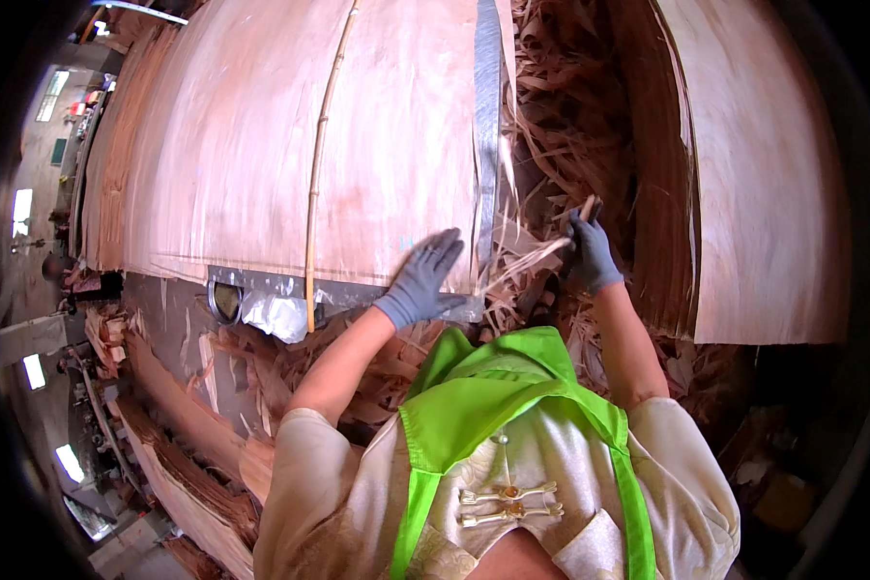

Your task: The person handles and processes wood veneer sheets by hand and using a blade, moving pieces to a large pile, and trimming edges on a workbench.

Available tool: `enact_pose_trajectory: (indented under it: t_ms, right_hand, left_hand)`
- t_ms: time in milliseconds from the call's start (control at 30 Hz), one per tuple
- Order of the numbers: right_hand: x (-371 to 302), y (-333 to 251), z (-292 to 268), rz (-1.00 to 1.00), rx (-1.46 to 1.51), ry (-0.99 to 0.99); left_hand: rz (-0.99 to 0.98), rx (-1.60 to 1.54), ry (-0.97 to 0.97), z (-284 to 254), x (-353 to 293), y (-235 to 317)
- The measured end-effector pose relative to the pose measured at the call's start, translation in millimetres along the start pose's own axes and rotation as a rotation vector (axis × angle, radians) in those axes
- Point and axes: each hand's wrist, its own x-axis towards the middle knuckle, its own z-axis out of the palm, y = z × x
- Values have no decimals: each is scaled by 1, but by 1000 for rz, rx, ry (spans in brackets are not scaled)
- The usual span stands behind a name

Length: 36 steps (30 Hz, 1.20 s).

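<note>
My left hand (pixel 423 280), in a grey glove, lies flat with fingers stretched at the near right corner of a pale wood veneer sheet (pixel 251 126). To its right, past the sheet's edge, my gloved right hand (pixel 592 253) is closed. A short tan, wooden-looking end (pixel 588 207) sticks up out of that fist; the rest of it is hidden by the fingers. Thin torn veneer strips (pixel 530 259) run from the sheet's corner toward the right hand; whether the fingers also grip them I cannot tell. A grey metal strip (pixel 488 116) borders the sheet's right side.
A long thin bamboo stick (pixel 325 145) lies across the sheet. Curled veneer scraps (pixel 570 106) fill the gap before another veneer stack (pixel 764 174) on the right. White crumpled plastic (pixel 275 315) and a round metal ring (pixel 224 302) are at the table's front edge. More veneer piles (pixel 184 474) lie lower left.
</note>
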Motion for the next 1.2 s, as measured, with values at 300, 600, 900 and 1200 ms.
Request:
enact_pose_trajectory:
  t_ms: [300, 600, 900, 1200]
  right_hand:
    - [-41, 82, -74, 194, 125, 274]
    - [-95, 68, -250, 323, -1540, 442]
    - [-80, 38, -300, 504, -1991, 127]
    - [-41, 12, -230, 85, -1424, -9]
  left_hand:
    - [-100, 397, 100, 16, 81, -6]
    - [-118, 446, 2, 16, 86, -1]
    - [-178, 450, -101, 2, 95, 8]
    - [-165, 373, -55, 0, 99, 15]
